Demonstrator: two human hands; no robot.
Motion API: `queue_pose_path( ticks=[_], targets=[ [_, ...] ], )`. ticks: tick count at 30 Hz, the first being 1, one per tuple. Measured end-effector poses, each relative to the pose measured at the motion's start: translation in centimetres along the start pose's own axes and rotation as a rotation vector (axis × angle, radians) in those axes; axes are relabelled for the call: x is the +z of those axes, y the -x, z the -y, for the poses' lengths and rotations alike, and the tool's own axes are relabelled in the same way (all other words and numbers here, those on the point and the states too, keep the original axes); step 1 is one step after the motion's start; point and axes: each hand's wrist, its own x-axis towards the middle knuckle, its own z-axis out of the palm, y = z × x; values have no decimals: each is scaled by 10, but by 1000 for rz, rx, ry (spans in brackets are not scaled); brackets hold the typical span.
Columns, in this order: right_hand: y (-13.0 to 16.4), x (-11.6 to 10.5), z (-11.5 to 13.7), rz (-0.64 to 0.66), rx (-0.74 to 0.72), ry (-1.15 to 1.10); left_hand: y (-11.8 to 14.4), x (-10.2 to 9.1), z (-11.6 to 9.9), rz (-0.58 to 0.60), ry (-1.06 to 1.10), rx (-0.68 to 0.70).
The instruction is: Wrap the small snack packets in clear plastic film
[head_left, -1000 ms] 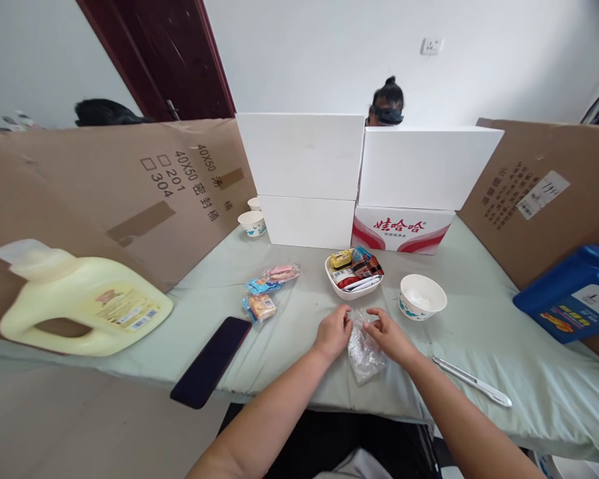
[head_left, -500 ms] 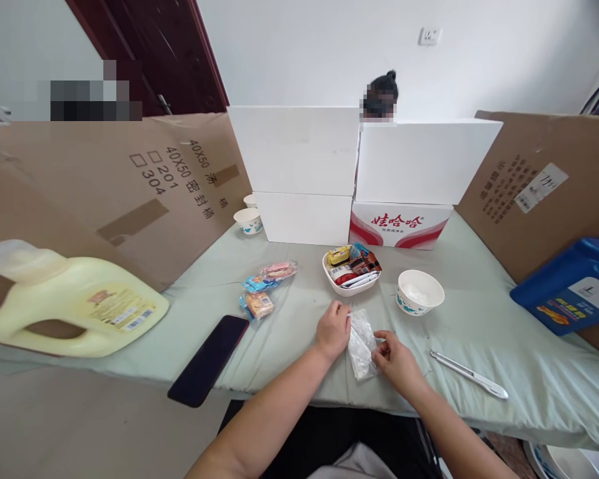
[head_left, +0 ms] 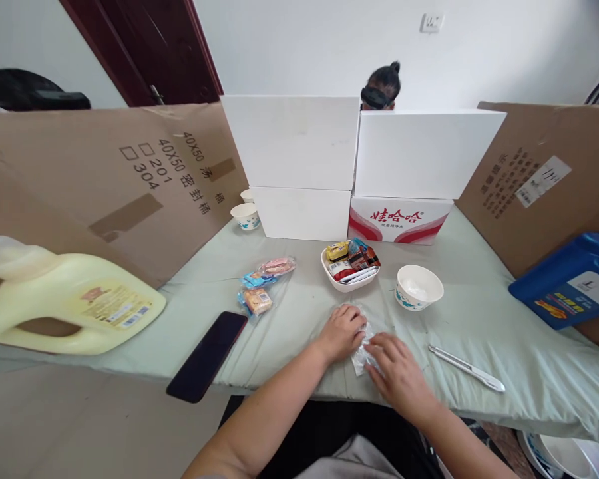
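Note:
A clear, crinkled plastic bag [head_left: 360, 363] lies on the cloth near the table's front edge, partly hidden under my hands. My left hand [head_left: 342, 334] covers its upper left part, fingers curled down onto the film. My right hand [head_left: 398, 374] grips the right side, its fingertips on the bag and the thumb lower down. Just beyond the hands stands a white bowl of wrapped snacks [head_left: 350, 286]. A white bowl with blue-green print [head_left: 413, 303] is to the right, with something pale inside that I cannot make out.
Wrapped snacks [head_left: 258, 301] and a dark phone [head_left: 207, 357] lie left. A white-handled slim tool [head_left: 469, 368] lies right. A yellow jug [head_left: 100, 293] and a blue jug [head_left: 569, 283] flank the table. White boxes [head_left: 304, 213] stand behind; a person's head [head_left: 382, 86] shows above them.
My left hand has slid down and right over the bag, and my right hand has turned palm-down onto it. The bag is more crumpled and covered. The camera view has shifted slightly.

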Motion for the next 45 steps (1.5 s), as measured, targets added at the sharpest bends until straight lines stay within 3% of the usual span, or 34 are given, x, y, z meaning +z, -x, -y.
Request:
queue_pose_path(
  ticks=[3,7,11,18,22,27,29,31,34,38,42,45],
  targets=[
    [21,13,13,55,-149,40,1,2,3,-15,24,43],
    [50,27,24,-31,-155,103,3,8,8,1,104,195],
    [59,26,28,-59,-152,66,3,12,9,27,139,278],
    [56,28,26,-72,-95,-46,3,13,11,-62,84,153],
    [55,23,27,-75,-108,-82,2,14,14,-82,137,159],
    [53,17,30,-72,-102,-91,2,4,15,-275,231,104],
    [53,18,30,-79,-108,-78,3,1,13,-210,256,169],
    [55,20,30,-110,-105,-58,4,1,10,-71,227,223],
    [57,21,29,-169,-71,-25,3,3,6,51,117,183],
    [58,16,29,-153,-60,-49,2,1,5,102,92,173],
    [49,5,26,-139,-150,-44,2,-1,5,128,107,195],
    [31,-3,19,-45,-219,-46,1,-1,5,115,153,179]
  ],
)
